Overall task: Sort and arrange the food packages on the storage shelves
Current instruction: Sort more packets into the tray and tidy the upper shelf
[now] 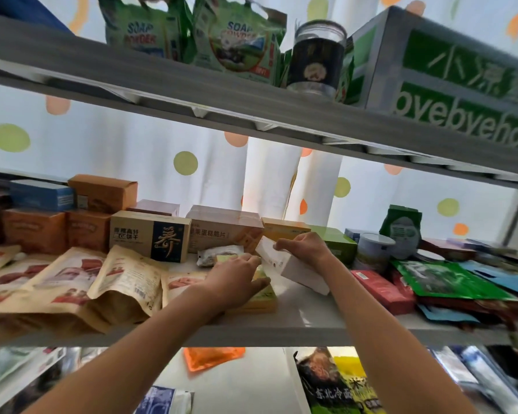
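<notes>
Gripped white box (293, 268) in right hand (304, 245), tilted above middle shelf (311, 306), long axis slanting toward front right. Rested left hand (237, 276), fingers straight, on yellow box (262, 297) just beside.

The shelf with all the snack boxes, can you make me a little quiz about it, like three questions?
1. True or false: the right hand holds a white box.
2. What does the left hand rest on? A) a yellow-green box B) a red box C) a round tin
3. Fill in: the two green bags on the top shelf say "SOAP ____".

Key: 1 true; 2 A; 3 POWDER.
</notes>
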`<action>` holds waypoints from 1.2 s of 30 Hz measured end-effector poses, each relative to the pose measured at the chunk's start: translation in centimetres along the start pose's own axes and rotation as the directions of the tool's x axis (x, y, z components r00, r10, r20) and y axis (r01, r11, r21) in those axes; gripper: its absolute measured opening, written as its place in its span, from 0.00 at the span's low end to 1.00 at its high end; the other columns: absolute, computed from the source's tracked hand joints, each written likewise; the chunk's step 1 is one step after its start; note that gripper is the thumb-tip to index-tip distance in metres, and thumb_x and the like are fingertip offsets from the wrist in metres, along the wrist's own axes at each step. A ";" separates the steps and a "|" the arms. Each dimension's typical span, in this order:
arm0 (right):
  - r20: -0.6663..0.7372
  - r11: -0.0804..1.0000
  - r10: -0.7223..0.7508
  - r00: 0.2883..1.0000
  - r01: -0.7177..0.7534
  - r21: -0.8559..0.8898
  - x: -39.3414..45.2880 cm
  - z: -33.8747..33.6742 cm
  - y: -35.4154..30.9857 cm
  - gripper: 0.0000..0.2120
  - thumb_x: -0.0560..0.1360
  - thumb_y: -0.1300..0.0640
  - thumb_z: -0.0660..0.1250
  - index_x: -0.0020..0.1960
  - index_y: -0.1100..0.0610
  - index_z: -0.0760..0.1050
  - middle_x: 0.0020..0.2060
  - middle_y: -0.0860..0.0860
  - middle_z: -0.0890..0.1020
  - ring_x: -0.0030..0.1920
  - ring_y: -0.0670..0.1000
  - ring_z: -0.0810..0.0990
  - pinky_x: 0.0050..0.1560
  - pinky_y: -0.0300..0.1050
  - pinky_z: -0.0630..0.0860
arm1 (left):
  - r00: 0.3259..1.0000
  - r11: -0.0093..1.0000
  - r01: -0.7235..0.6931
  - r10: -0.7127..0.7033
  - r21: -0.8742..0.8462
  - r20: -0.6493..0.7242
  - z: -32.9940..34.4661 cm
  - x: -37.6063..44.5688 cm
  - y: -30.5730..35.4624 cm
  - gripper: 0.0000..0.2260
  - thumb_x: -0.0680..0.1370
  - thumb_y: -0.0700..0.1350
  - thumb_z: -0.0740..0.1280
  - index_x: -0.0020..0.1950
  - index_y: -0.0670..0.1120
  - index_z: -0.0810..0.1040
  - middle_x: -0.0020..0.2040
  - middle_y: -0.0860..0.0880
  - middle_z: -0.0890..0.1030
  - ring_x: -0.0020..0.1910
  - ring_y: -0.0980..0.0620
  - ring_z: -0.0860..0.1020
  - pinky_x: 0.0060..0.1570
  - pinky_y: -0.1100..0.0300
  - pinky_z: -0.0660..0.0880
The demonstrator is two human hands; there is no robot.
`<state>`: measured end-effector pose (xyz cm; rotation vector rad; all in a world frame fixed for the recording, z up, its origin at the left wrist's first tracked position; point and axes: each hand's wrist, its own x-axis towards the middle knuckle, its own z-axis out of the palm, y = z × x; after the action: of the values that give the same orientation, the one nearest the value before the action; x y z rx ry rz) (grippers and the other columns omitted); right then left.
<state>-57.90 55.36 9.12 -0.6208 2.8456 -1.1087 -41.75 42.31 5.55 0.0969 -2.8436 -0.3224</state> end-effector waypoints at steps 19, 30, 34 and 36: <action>-0.113 0.688 -0.052 0.992 0.118 0.716 -12.5 -0.3 -2.0 0.27 0.65 0.34 0.70 0.54 0.52 0.82 0.49 0.52 0.87 0.52 0.56 0.84 0.57 0.52 0.75 | 0.977 0.685 0.010 -0.164 -0.728 -0.140 0.9 -6.8 3.0 0.18 0.84 0.51 0.59 0.74 0.49 0.69 0.69 0.46 0.75 0.61 0.51 0.74 0.55 0.57 0.70; -0.164 0.473 -0.120 0.979 0.202 0.857 -24.4 1.6 3.8 0.29 0.66 0.39 0.73 0.59 0.58 0.80 0.49 0.58 0.85 0.48 0.60 0.85 0.46 0.51 0.82 | 0.946 0.283 -0.084 -0.278 -0.956 -0.166 2.8 -15.6 11.7 0.09 0.84 0.51 0.57 0.61 0.57 0.75 0.53 0.58 0.81 0.50 0.66 0.80 0.40 0.71 0.77; -0.130 0.425 -0.041 0.991 0.135 0.895 -30.2 2.5 7.3 0.31 0.63 0.38 0.74 0.58 0.58 0.81 0.52 0.60 0.85 0.52 0.62 0.85 0.54 0.63 0.81 | 0.925 0.208 -0.018 -0.367 -0.978 -0.094 5.7 -19.2 15.7 0.12 0.85 0.49 0.56 0.63 0.52 0.77 0.53 0.51 0.83 0.53 0.55 0.81 0.39 0.63 0.79; -0.104 0.445 -0.022 0.994 0.103 0.890 -32.9 3.1 9.2 0.28 0.63 0.38 0.74 0.55 0.54 0.83 0.50 0.59 0.86 0.51 0.61 0.85 0.55 0.66 0.81 | 0.905 0.157 0.040 -0.424 -0.987 -0.031 7.2 -21.5 17.5 0.11 0.85 0.48 0.57 0.61 0.53 0.77 0.50 0.53 0.83 0.51 0.57 0.81 0.37 0.64 0.77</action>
<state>-30.35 71.80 -3.14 -0.5499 1.7523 -2.3815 -23.76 62.96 -2.94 0.2923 -1.7256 -1.9520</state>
